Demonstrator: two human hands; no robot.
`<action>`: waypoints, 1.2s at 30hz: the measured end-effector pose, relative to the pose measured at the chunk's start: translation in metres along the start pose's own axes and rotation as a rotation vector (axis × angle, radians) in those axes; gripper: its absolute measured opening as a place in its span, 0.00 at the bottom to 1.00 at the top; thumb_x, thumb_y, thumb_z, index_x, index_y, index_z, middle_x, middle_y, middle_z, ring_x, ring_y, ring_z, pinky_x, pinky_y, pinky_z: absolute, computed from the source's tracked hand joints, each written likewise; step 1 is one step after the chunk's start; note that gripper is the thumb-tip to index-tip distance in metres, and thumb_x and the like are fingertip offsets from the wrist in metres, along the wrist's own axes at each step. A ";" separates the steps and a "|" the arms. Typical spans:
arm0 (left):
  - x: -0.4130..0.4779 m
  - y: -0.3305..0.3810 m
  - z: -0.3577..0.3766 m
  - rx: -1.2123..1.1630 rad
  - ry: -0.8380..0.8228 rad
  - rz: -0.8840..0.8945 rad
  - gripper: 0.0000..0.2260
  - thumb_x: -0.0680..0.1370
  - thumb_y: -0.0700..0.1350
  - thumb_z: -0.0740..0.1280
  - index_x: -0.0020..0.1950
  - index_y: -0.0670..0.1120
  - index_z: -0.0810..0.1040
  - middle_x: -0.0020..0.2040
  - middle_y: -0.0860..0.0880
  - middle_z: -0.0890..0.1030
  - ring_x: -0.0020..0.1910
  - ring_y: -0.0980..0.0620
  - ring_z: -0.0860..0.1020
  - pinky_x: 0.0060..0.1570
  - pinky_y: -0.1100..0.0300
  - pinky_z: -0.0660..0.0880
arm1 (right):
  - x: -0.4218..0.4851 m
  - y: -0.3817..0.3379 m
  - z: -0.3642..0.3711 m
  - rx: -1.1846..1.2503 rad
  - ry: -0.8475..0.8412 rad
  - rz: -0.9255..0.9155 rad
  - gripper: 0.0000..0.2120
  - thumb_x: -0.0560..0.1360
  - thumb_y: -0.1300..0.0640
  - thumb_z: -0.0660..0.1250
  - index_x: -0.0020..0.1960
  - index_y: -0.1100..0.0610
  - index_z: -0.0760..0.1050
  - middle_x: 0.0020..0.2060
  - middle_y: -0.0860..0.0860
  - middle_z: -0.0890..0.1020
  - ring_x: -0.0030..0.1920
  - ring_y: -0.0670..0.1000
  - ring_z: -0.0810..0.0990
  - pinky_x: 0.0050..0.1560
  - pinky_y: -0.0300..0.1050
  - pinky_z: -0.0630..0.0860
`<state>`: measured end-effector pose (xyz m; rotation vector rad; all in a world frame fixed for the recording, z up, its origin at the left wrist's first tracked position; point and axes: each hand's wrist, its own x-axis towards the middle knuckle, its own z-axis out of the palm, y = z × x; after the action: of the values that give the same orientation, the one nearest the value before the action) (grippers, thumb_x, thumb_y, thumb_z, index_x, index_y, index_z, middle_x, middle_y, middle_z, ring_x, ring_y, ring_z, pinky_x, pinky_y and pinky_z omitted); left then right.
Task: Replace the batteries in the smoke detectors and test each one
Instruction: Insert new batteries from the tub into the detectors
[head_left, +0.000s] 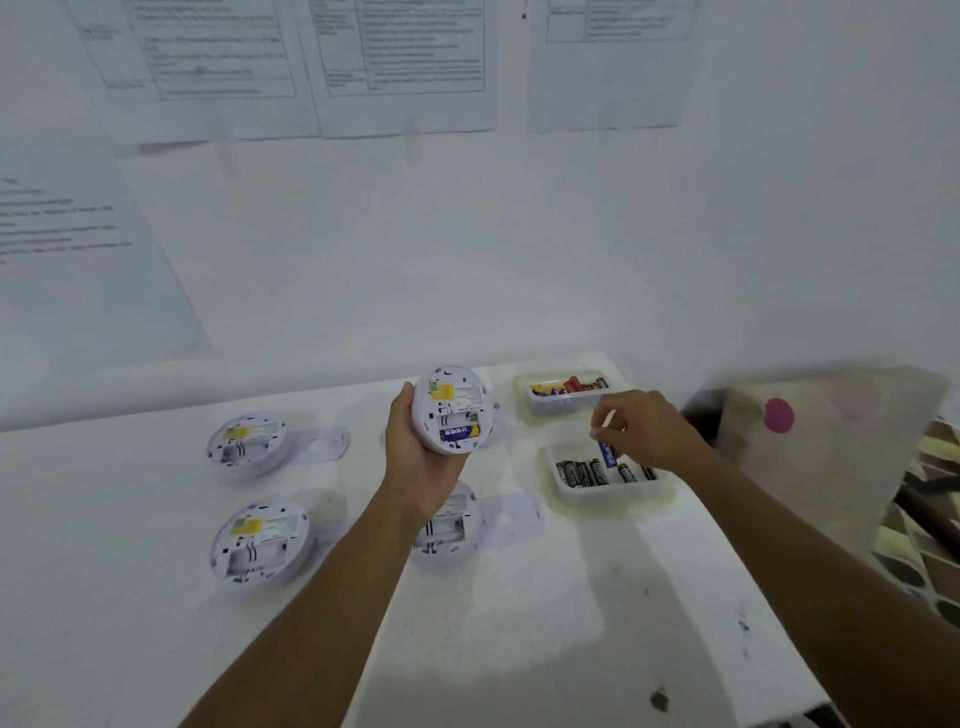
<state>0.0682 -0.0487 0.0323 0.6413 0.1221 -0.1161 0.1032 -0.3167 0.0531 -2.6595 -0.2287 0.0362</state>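
Note:
My left hand (415, 457) holds a round white smoke detector (451, 408) above the table, its back facing me, with one blue battery (460, 432) in the open compartment. My right hand (644, 428) hovers over the near clear tray (613, 491) of black batteries and pinches a blue battery (608, 453) upright. Three more detectors lie back-up with empty compartments: far left (247, 441), near left (260, 543), and one (448, 525) partly hidden under my left forearm.
A second clear tray (566, 402) with mixed batteries sits at the back right. Flat white cover plates (324, 441) (511, 517) lie beside the detectors. Printed sheets hang on the wall. The table's right edge borders a board with a pink dot (779, 414).

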 end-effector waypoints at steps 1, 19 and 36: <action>0.000 -0.004 0.002 -0.007 0.004 -0.007 0.26 0.80 0.58 0.57 0.70 0.42 0.73 0.66 0.38 0.78 0.65 0.39 0.76 0.61 0.45 0.76 | 0.000 0.005 0.001 -0.038 -0.030 0.022 0.04 0.72 0.52 0.72 0.40 0.49 0.79 0.32 0.45 0.83 0.32 0.43 0.79 0.39 0.40 0.72; 0.000 -0.046 0.022 -0.060 0.076 -0.002 0.26 0.79 0.56 0.58 0.73 0.44 0.71 0.71 0.37 0.73 0.72 0.37 0.68 0.74 0.40 0.61 | -0.030 -0.033 0.013 0.421 0.141 -0.156 0.04 0.75 0.62 0.68 0.43 0.57 0.81 0.37 0.45 0.81 0.32 0.41 0.77 0.34 0.30 0.73; -0.013 -0.042 0.009 0.072 0.143 0.126 0.28 0.80 0.62 0.55 0.69 0.44 0.75 0.65 0.38 0.78 0.67 0.37 0.74 0.62 0.46 0.73 | -0.049 -0.097 0.071 0.995 0.110 0.140 0.09 0.76 0.66 0.64 0.49 0.57 0.82 0.54 0.47 0.81 0.53 0.46 0.79 0.47 0.34 0.72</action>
<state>0.0503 -0.0868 0.0167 0.7272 0.2156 0.0473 0.0349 -0.2074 0.0334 -1.6734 0.0238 0.0361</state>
